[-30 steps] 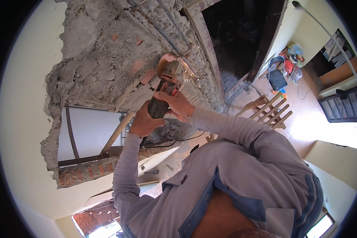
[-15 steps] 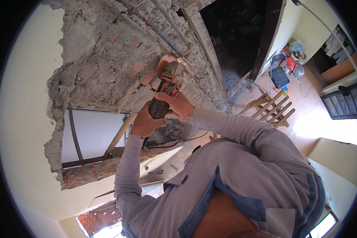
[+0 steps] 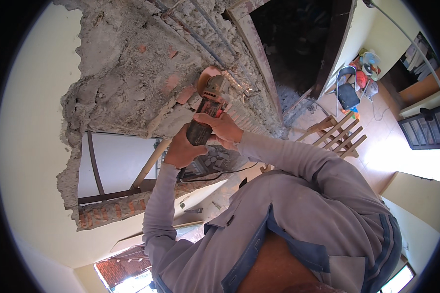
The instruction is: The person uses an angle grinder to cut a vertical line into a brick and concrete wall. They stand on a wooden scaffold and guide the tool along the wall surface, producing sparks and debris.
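Observation:
Both of my hands are wrapped round an angle grinder (image 3: 211, 103) with a dark, dusty body and a reddish disc (image 3: 209, 78). My left hand (image 3: 181, 150) closes on the rear of the body, near where the black cord (image 3: 220, 175) leaves it. Further forward, my right hand (image 3: 222, 129) grips beside the red part, with its thumb across the top. The disc is at a steel reinforcing bar (image 3: 193, 34) that runs along the broken concrete (image 3: 120, 73). Bright orange sparks (image 3: 244, 88) show along the bar, right of the grinder's head.
A rectangular opening (image 3: 117, 163) with a wooden pole (image 3: 151, 163) across it lies left of my hands. A dark doorway (image 3: 298, 44) stands to the right. Beyond are a wooden rack (image 3: 340, 136), a black chair (image 3: 348, 95) and a pile of household items. Rubble (image 3: 217, 158) lies below the grinder.
The whole view has shifted slightly. My hands keep the same grip on the grinder, and the sparks now spread further along the bar to the right.

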`<act>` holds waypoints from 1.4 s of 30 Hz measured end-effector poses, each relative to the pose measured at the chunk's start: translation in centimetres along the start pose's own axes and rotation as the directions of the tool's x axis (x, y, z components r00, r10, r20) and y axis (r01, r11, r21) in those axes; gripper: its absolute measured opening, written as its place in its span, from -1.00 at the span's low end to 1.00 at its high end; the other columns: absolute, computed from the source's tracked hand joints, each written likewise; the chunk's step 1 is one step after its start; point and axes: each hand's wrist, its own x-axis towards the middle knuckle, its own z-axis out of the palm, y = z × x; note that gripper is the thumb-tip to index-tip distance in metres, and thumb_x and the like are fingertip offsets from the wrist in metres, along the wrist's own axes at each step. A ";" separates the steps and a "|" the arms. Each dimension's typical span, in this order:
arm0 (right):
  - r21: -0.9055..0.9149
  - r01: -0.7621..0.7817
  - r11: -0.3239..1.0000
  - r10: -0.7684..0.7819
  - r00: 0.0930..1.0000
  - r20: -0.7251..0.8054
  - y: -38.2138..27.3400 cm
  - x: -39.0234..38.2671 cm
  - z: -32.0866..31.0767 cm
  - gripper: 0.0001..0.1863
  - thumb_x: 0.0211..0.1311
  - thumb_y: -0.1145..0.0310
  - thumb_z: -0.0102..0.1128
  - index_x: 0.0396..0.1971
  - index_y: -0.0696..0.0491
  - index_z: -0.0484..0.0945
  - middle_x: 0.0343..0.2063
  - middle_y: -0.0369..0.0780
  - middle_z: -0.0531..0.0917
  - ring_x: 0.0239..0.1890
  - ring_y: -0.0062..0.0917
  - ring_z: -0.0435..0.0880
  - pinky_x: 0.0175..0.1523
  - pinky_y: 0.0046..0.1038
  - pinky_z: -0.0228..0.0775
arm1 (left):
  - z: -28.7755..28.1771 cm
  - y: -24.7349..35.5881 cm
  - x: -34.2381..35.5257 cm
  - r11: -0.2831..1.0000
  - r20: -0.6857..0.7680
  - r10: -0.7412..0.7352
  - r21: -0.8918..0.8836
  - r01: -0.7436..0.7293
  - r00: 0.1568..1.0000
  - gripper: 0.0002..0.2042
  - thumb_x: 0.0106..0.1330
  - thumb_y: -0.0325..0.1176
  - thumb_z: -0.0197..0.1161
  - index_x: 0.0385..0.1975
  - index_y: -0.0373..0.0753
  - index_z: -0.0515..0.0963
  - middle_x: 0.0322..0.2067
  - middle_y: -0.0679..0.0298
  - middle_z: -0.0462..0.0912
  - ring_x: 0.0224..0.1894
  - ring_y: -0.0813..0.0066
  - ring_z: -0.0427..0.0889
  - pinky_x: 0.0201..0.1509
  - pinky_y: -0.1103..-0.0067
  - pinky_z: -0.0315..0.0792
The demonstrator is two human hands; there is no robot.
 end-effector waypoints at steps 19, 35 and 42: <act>0.007 0.011 1.000 -0.011 1.000 0.004 0.1 0.1 -0.1 -0.61 0.23 0.17 0.44 -0.06 0.01 0.54 -0.13 -0.26 0.69 -0.12 -0.49 0.75 -0.04 -0.20 0.71 | 0.0 0.1 0.1 0.999 0.014 -0.035 0.017 0.034 0.999 -0.23 -0.17 -0.27 0.53 0.14 -0.36 0.39 -0.10 0.05 0.62 -0.10 0.20 0.64 0.06 0.40 0.50; 0.036 -0.004 0.999 0.003 1.000 0.006 -0.5 -0.5 0.4 -0.66 0.18 0.21 0.47 -0.13 -0.02 0.57 -0.20 -0.31 0.69 -0.14 -0.50 0.72 0.16 -0.01 0.52 | -0.1 0.2 -0.2 0.999 -0.018 -0.008 0.033 0.009 1.000 -0.24 -0.17 -0.29 0.53 0.14 -0.37 0.40 -0.10 0.06 0.63 -0.10 0.20 0.65 0.07 0.41 0.50; 0.004 0.000 1.000 0.000 1.000 0.000 -0.3 -0.4 0.2 -0.62 0.22 0.17 0.45 -0.08 0.01 0.56 -0.16 -0.28 0.70 -0.13 -0.52 0.74 0.03 -0.19 0.67 | 0.0 0.4 -0.1 0.999 0.002 -0.033 0.014 0.033 0.999 -0.30 -0.13 -0.41 0.49 0.12 -0.35 0.41 -0.11 0.18 0.60 -0.10 0.35 0.61 0.05 0.46 0.49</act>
